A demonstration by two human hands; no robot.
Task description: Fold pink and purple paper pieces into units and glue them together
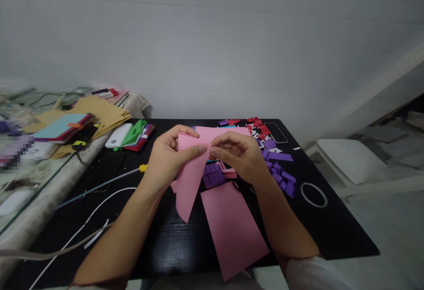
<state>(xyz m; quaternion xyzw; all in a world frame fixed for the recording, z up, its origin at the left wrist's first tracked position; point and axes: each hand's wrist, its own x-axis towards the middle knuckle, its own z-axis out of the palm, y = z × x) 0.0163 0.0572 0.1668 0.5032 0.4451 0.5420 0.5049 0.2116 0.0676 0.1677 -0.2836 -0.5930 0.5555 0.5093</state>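
Observation:
My left hand (175, 151) grips a sheet of pink paper (190, 179), thumb in front and fingers behind it. The sheet hangs down from the hand, bent to a slanting edge. At its upper right edge, my right hand (236, 151) pinches the paper between thumb and fingers. A second pink sheet (235, 228) lies flat on the black table below the hands. Folded purple paper pieces (213, 175) and a folded pink strip (228, 173) lie just under the hands. More pink paper (225, 133) shows behind them.
Purple scraps (281, 175) and red scraps (260, 126) lie scattered on the right of the black table (338, 237), near a pale ring (314, 194). Left are green folded papers (134, 133), a yellow-tipped rod (109, 184), a white cable (82, 224) and a cluttered glass-topped table.

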